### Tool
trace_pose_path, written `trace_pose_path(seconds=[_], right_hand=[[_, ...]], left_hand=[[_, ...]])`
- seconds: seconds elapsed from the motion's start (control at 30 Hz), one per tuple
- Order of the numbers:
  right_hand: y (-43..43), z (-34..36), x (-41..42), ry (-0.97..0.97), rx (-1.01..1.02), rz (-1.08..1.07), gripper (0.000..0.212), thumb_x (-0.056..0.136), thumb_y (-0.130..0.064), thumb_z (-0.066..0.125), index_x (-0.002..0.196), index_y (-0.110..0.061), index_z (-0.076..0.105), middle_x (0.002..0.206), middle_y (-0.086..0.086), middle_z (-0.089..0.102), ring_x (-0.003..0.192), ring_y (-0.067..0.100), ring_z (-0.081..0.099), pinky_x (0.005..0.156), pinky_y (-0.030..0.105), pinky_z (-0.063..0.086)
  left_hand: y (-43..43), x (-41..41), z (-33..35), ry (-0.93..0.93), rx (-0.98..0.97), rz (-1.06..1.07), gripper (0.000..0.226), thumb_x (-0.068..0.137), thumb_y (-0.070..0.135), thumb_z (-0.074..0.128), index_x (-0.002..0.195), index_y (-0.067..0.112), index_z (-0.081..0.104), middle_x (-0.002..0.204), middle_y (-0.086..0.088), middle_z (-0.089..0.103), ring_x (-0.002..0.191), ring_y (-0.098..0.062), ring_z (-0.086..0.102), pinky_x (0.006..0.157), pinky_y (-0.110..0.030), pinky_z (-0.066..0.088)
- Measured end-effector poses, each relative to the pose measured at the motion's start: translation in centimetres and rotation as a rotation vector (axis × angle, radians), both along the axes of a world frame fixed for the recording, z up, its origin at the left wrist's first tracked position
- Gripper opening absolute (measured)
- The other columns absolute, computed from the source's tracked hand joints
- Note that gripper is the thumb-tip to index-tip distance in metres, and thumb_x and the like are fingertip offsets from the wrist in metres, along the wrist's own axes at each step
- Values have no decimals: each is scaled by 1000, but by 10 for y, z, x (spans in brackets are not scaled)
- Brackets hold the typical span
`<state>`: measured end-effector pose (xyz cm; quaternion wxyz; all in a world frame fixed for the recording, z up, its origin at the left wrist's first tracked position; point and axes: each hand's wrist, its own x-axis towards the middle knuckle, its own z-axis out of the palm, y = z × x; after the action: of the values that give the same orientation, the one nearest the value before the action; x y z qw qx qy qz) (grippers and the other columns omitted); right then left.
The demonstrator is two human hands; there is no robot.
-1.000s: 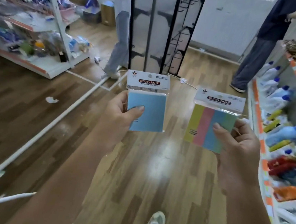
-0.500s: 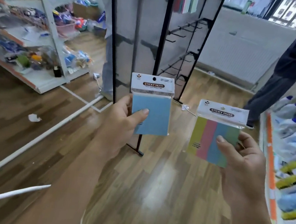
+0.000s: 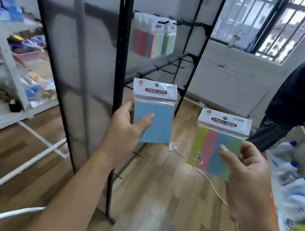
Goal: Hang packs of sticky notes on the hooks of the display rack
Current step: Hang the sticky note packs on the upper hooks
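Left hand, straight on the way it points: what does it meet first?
Probably the display rack: its empty hooks lie ahead of the blue pack that the left hand holds. Depth is unclear.

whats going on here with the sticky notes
Someone is stocking a black display rack. Their left hand grips a blue sticky note pack; the right hand grips a striped multicolour pack. Neither is on a hook yet. A few packs already hang on the top row, and the hooks below are bare.
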<state>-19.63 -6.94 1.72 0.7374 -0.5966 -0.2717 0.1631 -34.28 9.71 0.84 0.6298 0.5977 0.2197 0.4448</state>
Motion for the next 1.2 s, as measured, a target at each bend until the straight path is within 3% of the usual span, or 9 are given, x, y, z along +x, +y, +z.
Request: trace_pose_path(seconds=[0.2, 0.37, 0.47, 0.57, 0.73, 0.9, 1.03, 1.13, 1.2], right_hand=[[65, 9, 103, 16, 42, 15, 14, 89, -1, 58, 97, -12, 60, 74, -4, 71, 67, 6, 67, 57, 18, 52], [124, 8, 199, -19, 48, 87, 20, 88, -2, 61, 92, -21, 61, 79, -2, 71, 75, 11, 67, 70, 27, 56], [161, 11, 254, -4, 75, 181, 22, 88, 1, 59, 96, -19, 58, 80, -3, 73, 74, 8, 68, 63, 20, 55], [201, 22, 304, -9, 88, 311, 30, 88, 6, 58, 104, -19, 54, 79, -3, 74, 71, 6, 69, 57, 18, 54], [269, 39, 365, -102, 122, 451, 62, 86, 9, 59, 133, -28, 39, 91, -6, 75, 80, 8, 71, 62, 18, 54], [340, 51, 403, -338, 139, 611, 62, 79, 4, 63, 114, -46, 57, 106, -7, 69, 92, 8, 67, 78, 25, 55], [392, 64, 417, -450, 191, 684, 50, 75, 1, 55, 104, -38, 66, 101, -26, 68, 95, -2, 63, 77, 14, 50], [427, 73, 424, -420, 247, 734, 54, 79, 13, 55, 104, -34, 67, 105, -15, 70, 97, 1, 64, 80, 17, 51], [446, 79, 426, -429, 279, 749, 57, 79, 14, 54, 107, -34, 66, 114, -10, 67, 104, 1, 63, 87, 17, 49]], left_hand=[[63, 102, 11, 36, 111, 51, 23, 91, 10, 66, 105, 25, 56, 98, 11, 70, 93, -5, 68, 68, -20, 54], [106, 182, 14, 68, 197, 161, 32, 91, 8, 66, 106, 32, 52, 106, 7, 69, 97, -9, 67, 74, -27, 56], [130, 230, 17, 87, 222, 289, 55, 87, 14, 70, 126, 40, 43, 107, 11, 69, 95, -6, 67, 79, -33, 57], [152, 273, 28, 94, 258, 412, 77, 92, 5, 64, 141, 45, 21, 117, 7, 65, 92, -2, 66, 75, -21, 55], [190, 317, 45, 247, 453, 633, 53, 87, 17, 61, 116, 59, 50, 128, 14, 57, 120, -7, 55, 103, -47, 46], [221, 345, 56, 279, 465, 738, 59, 82, 20, 57, 126, 57, 43, 136, 9, 54, 127, -15, 52, 107, -50, 42], [244, 354, 60, 321, 531, 809, 65, 84, 19, 56, 131, 58, 33, 141, 26, 44, 139, -4, 36, 117, -35, 32], [257, 355, 61, 386, 565, 882, 68, 90, 11, 59, 135, 52, 30, 136, 39, 34, 132, 20, 27, 105, 0, 20], [262, 356, 62, 412, 572, 923, 68, 88, 14, 58, 136, 53, 29, 135, 42, 34, 130, 22, 27, 102, 3, 19]])
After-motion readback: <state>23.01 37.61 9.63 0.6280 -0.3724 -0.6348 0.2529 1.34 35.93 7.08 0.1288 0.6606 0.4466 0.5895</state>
